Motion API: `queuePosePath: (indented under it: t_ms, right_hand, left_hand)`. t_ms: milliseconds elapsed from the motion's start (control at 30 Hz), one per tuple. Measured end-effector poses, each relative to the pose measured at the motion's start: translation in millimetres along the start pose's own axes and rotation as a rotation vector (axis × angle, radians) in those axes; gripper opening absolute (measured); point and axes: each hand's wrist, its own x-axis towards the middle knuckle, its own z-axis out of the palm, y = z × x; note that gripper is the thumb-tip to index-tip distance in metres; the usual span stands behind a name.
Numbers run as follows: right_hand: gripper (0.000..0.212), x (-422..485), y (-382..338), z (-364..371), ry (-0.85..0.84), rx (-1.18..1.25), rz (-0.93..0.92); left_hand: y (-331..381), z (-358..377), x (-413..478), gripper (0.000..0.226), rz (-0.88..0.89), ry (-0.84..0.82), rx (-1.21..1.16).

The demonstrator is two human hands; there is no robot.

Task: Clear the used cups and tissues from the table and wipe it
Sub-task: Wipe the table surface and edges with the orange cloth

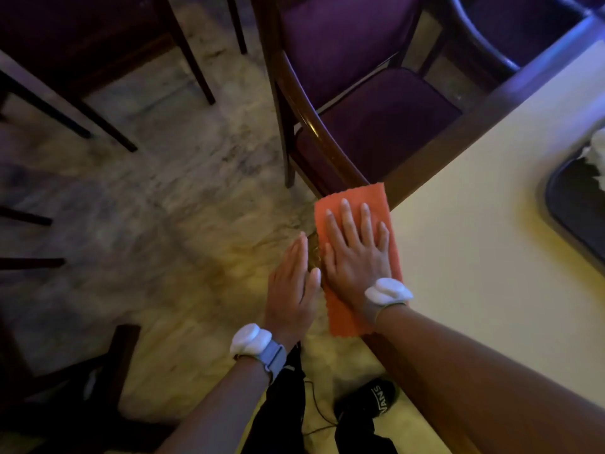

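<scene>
An orange cloth (358,204) lies flat over the left corner of the cream table (474,244), partly hanging past the wooden edge. My right hand (357,253) presses flat on the cloth with its fingers spread. My left hand (293,286) is held flat just beside the table's edge, fingers together, palm down, touching the edge by the cloth and holding nothing. At the far right a dark tray (569,204) rests on the table with white crumpled tissue (597,149) on it. No cups are in view.
A purple-cushioned wooden chair (370,119) stands tight against the table's far edge. More dark chairs stand at the upper left (98,60) and lower left (65,381). Marbled floor (163,208) spreads to the left. My black shoe (370,401) is below the table edge.
</scene>
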Motion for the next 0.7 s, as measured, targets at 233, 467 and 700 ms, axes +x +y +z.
queuePosePath:
  t_ms: [233, 467, 700]
  right_hand:
    - [0.065, -20.3, -32.3, 9.3, -0.025, -0.007, -0.208]
    - [0.059, -40.1, -1.6, 16.2, 0.029, -0.029, -0.402]
    - [0.058, -28.5, 57.6, 4.9, 0.098, 0.028, 0.055]
  left_hand:
    - [6.0, -6.6, -4.7, 0.069, -0.129, -0.012, -0.218]
    - [3.7, -11.1, 14.2, 0.067, -0.058, -0.028, 0.098]
    - [45.5, 12.0, 58.4, 0.065, 0.136, -0.083, 0.283]
